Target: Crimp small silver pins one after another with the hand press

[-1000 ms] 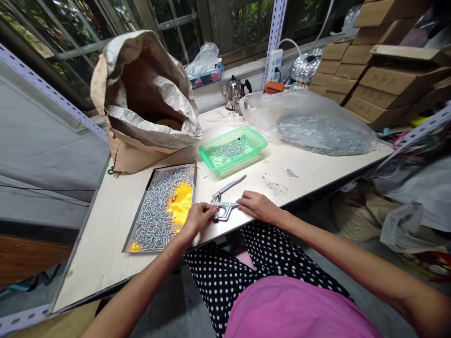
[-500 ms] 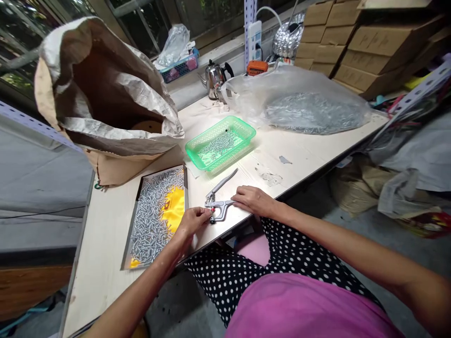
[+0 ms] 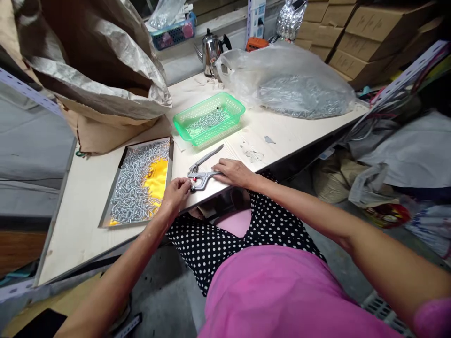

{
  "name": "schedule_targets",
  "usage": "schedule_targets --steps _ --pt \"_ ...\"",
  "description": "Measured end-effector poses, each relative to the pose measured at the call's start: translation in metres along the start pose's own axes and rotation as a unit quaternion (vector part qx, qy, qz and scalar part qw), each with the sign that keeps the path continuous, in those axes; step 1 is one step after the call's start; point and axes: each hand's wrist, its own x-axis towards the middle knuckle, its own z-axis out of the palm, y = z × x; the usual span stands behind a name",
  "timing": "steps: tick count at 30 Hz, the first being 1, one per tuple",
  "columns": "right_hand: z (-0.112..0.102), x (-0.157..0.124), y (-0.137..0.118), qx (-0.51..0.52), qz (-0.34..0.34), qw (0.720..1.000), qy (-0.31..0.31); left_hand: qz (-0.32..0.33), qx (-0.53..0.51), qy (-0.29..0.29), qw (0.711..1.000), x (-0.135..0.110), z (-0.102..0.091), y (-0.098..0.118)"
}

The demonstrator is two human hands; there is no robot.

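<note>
Right hand [image 3: 232,172] grips pliers [image 3: 203,177]; left hand [image 3: 177,190], at their nine o'clock, hold unclear. Work seems midway: many metal pieces [image 3: 129,188] lie loose.

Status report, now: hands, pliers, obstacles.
Left hand at head of pliers, right hand on one handle. Pliers on tabletop, handles spread. Tray of metal pieces beside left hand.

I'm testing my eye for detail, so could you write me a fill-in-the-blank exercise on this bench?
The hand touching a handle of the plier-like tool is the person's ____.
The plastic basket is ____.
The bare patch inside the tray is ____.
The shiny kettle has a ____ handle.

Missing words: right; green; yellow; black.
</note>
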Motion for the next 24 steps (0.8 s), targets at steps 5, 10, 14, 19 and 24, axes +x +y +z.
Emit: schedule_targets --steps 5,10,14,19,24 --pt "-0.001 -0.001 -0.001 0.003 0.015 1.000 0.009 0.100 0.107 0.153 0.977 -0.021 0.021 -0.015" --pt "-0.003 -0.001 -0.003 0.003 0.024 1.000 0.007 0.151 0.154 0.236 0.947 -0.027 0.034 -0.018" --pt "-0.002 -0.003 -0.002 0.012 0.031 0.999 0.023 0.165 0.186 0.244 0.937 -0.025 0.038 -0.016" --pt "0.001 -0.001 0.001 0.034 0.008 0.999 0.038 0.153 0.200 0.254 0.934 -0.027 0.041 -0.012" --pt "-0.009 -0.009 -0.002 0.052 -0.029 0.996 0.068 0.160 0.186 0.244 0.938 -0.025 0.043 -0.013"
